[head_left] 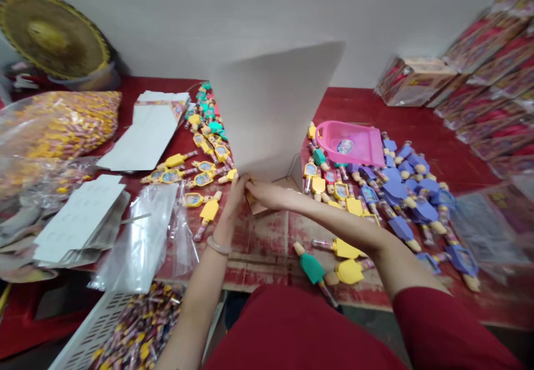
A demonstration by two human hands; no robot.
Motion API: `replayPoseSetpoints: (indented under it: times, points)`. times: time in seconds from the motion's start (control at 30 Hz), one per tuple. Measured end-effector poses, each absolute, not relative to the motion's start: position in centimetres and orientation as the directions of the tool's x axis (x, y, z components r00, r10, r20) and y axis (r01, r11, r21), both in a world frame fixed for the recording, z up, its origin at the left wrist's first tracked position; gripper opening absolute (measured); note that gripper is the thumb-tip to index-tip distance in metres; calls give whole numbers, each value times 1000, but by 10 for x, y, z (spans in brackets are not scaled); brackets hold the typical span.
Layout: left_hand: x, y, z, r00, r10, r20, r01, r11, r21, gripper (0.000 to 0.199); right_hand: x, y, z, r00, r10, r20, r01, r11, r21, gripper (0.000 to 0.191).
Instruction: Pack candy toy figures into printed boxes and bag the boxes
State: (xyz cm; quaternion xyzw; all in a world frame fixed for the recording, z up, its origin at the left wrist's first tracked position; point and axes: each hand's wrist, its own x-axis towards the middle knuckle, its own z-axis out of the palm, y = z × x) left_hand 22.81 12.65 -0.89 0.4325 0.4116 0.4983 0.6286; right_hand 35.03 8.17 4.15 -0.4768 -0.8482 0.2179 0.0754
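Note:
A large folding cardboard box (271, 119) stands in front of me, its tall pale panel raised and smaller brown flaps at its base. My left hand (236, 193) pinches the box's lower left corner. Beside it, my right hand (267, 195) reaches across, its fingers closed at the same corner and touching the left ones. The fingertips are partly hidden. Yellow popsicle-shaped toys (209, 210) lie left of the hands. To the right are purple popsicle-shaped toys (394, 190), and a green one (311, 268) rests near the table's front edge.
A pink plastic scoop-shaped tray (359, 144) sits among the toys. Flat white cards (79, 220) and clear bags (146, 231) cover the left side. Packed boxes (496, 80) are stacked at right. A white crate (89, 325) of small pieces stands below the table's edge.

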Motion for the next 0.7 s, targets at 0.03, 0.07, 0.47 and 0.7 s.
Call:
replayPoseSetpoints:
  times: [0.03,0.07,0.47,0.7]
  points:
    - [228,128,-8,175,982,-71,-275,118,954,26,349,80,39,-460,886,-59,800,385,-460,37]
    - [227,129,-8,182,982,-57,-273,106,956,27,355,76,36,-379,924,-55,823,309,-477,44]
    - [226,131,-23,79,994,-73,-121,82,989,28,508,-135,-34,100,895,-436,995,-83,58,52]
    - [231,115,-8,32,990,136,-36,-135,990,49,487,-85,17,-114,923,-367,827,-116,-549,54]
